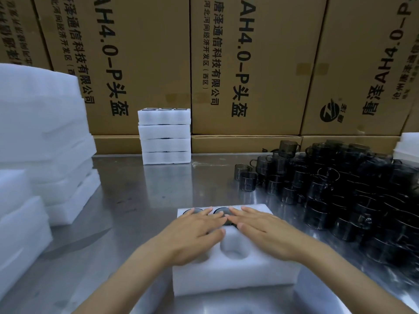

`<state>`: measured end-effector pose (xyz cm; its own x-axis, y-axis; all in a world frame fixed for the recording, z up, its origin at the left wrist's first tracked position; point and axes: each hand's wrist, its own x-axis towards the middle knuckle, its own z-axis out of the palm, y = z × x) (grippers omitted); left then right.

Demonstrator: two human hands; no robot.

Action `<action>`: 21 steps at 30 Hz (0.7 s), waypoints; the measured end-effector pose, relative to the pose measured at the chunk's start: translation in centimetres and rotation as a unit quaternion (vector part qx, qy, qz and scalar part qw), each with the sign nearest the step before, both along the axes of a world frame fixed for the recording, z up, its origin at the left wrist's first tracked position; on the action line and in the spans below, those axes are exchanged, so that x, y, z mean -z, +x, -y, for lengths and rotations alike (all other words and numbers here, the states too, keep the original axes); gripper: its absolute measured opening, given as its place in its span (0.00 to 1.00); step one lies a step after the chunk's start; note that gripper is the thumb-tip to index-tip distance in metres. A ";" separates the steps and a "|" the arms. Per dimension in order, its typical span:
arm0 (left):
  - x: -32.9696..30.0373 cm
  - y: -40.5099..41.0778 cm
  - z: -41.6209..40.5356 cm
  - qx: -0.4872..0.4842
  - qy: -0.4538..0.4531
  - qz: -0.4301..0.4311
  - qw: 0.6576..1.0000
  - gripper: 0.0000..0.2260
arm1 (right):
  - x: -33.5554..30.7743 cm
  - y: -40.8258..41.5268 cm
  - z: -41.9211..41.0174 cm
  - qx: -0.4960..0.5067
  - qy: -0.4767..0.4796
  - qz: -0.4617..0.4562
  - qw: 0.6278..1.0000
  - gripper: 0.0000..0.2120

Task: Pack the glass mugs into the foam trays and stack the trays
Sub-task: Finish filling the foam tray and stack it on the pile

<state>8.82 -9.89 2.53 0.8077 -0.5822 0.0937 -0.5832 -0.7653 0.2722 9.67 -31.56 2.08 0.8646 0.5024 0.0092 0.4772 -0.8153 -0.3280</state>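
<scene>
A white foam tray (235, 279) lies on the steel table right in front of me. Dark glass mugs (221, 211) sit in its far pockets, and one near pocket (233, 249) shows empty. My left hand (195, 232) and my right hand (260, 230) lie flat on top of the tray with straight fingers, pressing over the mugs. A big pile of smoky glass mugs (340, 189) covers the table to the right. A stack of several filled foam trays (165, 137) stands at the back of the table.
Tall piles of empty white foam trays (43, 137) fill the left side. Brown cardboard cartons (249, 64) form a wall behind the table. More white foam (408, 141) shows at the far right edge. Bare steel tabletop (140, 200) lies between the tray and the back stack.
</scene>
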 end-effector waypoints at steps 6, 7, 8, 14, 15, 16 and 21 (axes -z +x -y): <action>0.5 0.0 -0.1 -0.002 -0.013 -0.025 1.000 0.21 | 0.1 -0.1 0.0 0.001 -0.002 -0.002 1.000 0.20; 0.6 0.0 -0.1 -0.002 -0.048 -0.034 0.998 0.20 | 0.2 0.0 0.0 0.008 0.020 -0.008 1.000 0.20; 0.7 0.0 -0.1 -0.005 -0.100 -0.034 0.994 0.19 | 0.2 0.1 -0.1 0.018 0.058 -0.015 0.998 0.20; 3.0 0.1 -2.0 -0.157 -0.508 0.026 0.847 0.12 | -1.1 1.6 2.3 0.128 0.250 0.081 0.956 0.16; 3.6 0.5 -2.5 -0.182 -0.521 0.027 0.833 0.11 | -1.5 2.1 3.2 0.161 0.253 0.106 0.948 0.16; 4.3 1.0 -3.0 -0.202 -0.532 0.017 0.822 0.11 | -2.0 2.7 4.1 0.194 0.253 0.129 0.939 0.16; 5.9 3.3 -4.3 -0.260 -0.613 -0.041 0.745 0.12 | -5.6 5.8 10.0 0.364 0.194 0.228 0.882 0.18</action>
